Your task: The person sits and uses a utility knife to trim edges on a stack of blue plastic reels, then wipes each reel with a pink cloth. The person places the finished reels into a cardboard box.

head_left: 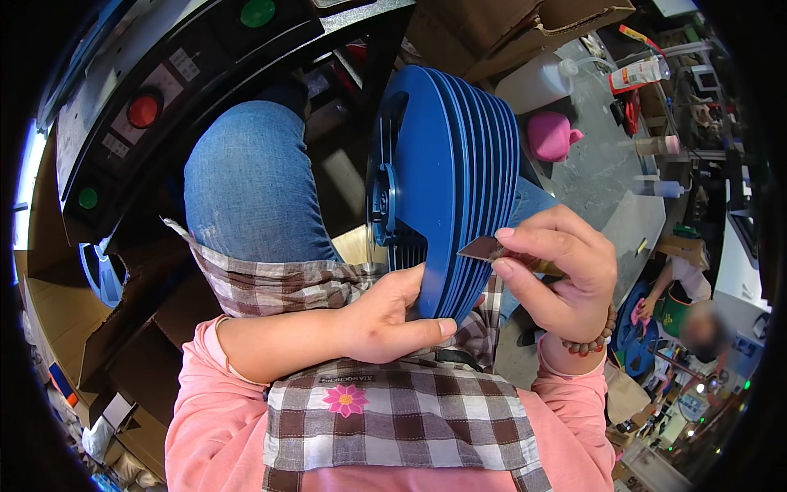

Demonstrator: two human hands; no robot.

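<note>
Blue plastic discs [433,172], stacked: likely stiff, light, slick; best held by rim. Left hand [392,321] clasps lower edge; right hand [567,272] pinches thin blade [479,248].

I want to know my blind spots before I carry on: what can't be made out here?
- Left hand: head view, fingertips except the thumb's hidden by the blue discs.
- Blade: head view, rear end covered by the right hand; contact with the discs unclear from this angle.
- Blue part: head view, partly hidden by its carton.
</note>
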